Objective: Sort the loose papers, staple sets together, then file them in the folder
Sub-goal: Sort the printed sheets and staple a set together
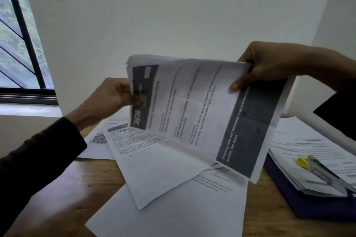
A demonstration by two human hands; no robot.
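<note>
Head view: two hands, one paper sheaf.

We see a dim, cool-toned frame, lit by daylight from the window at far left. The wall is evenly grey, without glare. Motion blur smears the sheet between our hands and softens its small print. Soft shadow lies on the counter below the left grip. Wide-angle distortion bends the window bars and stretches the sleeves at the edges.
</note>
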